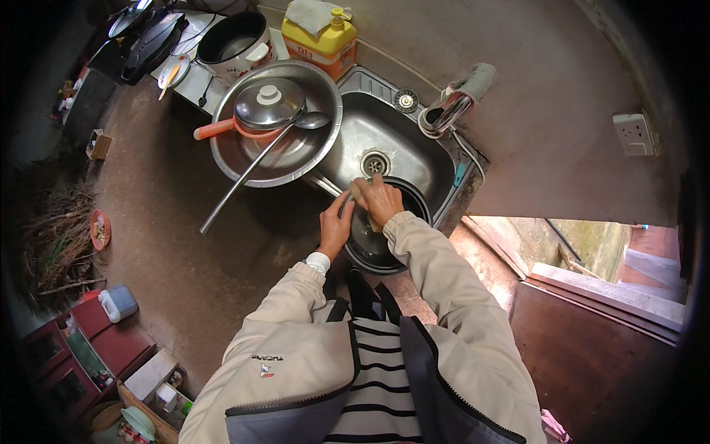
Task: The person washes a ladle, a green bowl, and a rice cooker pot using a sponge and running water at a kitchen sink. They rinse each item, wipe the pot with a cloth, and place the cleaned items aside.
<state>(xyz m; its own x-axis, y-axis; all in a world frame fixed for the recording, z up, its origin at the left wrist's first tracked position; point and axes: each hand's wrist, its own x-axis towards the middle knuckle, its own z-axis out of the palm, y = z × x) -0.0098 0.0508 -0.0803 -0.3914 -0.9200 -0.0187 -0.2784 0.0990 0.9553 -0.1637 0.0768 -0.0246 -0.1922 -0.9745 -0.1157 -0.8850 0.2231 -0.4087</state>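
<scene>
A dark round pot (373, 256) is tilted at the front edge of the stainless-steel sink (399, 127), partly over the basin. My left hand (334, 228) grips the pot's rim on its left side, thumb and fingers on either side of the edge. My right hand (383, 201) presses a yellowish sponge or scouring pad (355, 190) against the rim close to the left fingertips. Part of the pad also shows below the right palm; the rest is hidden. Behind the pot lies the sink drain (375, 163), with wet metal around it.
A large steel basin (221, 150) left of the sink holds a lid (266, 111), an orange-handled dipper (213, 129) and a long ladle (244, 176) that juts out. The faucet (452, 114), with a cloth on it, stands back right. A yellow detergent jug (319, 44) stands behind.
</scene>
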